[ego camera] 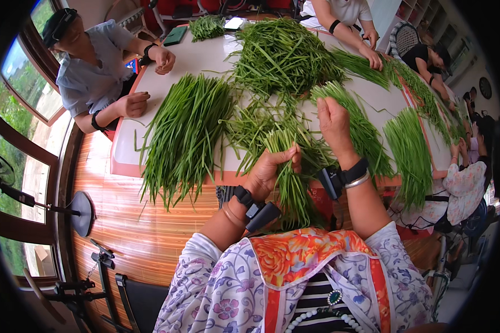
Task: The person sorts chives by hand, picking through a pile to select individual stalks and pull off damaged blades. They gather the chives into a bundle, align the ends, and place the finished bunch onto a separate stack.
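My left hand [271,168] is wrapped around a bundle of garlic chives [293,191]. The pale cut ends point up and away from me, and the leaves hang towards my lap. To its right, my right hand [334,125] is raised with thumb and fingers together; nothing shows between them. Just beyond and beside that hand lies a bunch of chives [364,133], its pale ends facing away. Loose, scattered chives [254,129] cover the table in front of my left hand.
A large chive heap [287,58] fills the table's middle. Chive bundles lie left [187,129] and right [410,154], overhanging the table's front edge [129,170]. One person [96,70] sits at the left; another person's hand [371,58] touches chives at the far right. A green box [175,36] lies far left.
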A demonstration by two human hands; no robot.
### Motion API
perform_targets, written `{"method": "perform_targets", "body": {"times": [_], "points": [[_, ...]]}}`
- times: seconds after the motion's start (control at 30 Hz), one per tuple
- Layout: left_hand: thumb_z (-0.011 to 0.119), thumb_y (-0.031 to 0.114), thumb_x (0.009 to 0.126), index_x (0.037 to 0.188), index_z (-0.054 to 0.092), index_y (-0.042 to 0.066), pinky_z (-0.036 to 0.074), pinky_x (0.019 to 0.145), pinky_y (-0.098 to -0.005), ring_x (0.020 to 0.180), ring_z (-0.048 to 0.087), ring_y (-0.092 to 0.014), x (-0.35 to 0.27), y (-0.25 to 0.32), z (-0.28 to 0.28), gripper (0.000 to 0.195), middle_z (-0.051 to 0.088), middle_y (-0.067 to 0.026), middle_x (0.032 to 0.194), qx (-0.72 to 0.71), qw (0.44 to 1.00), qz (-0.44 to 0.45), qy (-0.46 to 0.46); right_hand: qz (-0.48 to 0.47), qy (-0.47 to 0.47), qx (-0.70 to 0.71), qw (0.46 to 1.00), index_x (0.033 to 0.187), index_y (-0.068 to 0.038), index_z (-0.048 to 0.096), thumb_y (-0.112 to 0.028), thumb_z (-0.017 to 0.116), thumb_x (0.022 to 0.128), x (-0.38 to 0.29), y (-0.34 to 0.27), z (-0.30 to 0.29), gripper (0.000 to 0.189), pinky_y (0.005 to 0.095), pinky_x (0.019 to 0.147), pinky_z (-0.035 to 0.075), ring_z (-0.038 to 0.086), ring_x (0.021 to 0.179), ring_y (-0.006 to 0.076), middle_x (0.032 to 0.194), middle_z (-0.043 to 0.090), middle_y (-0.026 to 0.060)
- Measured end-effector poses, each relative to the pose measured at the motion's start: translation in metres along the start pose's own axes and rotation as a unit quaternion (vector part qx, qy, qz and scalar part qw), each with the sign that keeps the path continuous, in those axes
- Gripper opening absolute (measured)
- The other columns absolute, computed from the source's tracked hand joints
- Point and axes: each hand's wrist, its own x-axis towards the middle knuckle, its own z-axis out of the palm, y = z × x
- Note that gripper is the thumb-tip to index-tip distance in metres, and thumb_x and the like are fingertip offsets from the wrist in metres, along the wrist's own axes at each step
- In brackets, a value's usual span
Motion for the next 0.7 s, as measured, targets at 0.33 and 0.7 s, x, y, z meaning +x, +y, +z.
{"method": "perform_targets", "body": {"times": [0.33,0.7], "points": [[0.064,0.017,0.091,0.106,0.056,0.013,0.048,0.075,-0.0308,0.082,0.051,-0.016,-0.022,0.048,0.003,0.017,0.058,-0.0015,0.095,-0.08,0.988,0.127,-0.02,0.024,-0.093,0.02,0.995,0.097,-0.001,0.06,-0.002,0.064,0.083,-0.002,0.008,-0.02,0.014,0.0371,0.062,0.048,0.062,0.068,0.0312,0.077,0.063,0.0175],[0.06,0.013,0.094,0.107,0.055,0.01,0.047,0.083,-0.0343,0.095,0.053,-0.019,-0.053,0.079,0.037,0.015,0.059,-0.0043,0.1,0.072,0.978,0.194,0.011,0.068,-0.111,0.12,0.984,0.105,0.001,0.063,0.0,0.057,0.087,-0.036,0.008,-0.047,0.02,0.0273,0.069,0.051,0.062,0.083,0.0151,0.101,0.065,0.0106]]}}
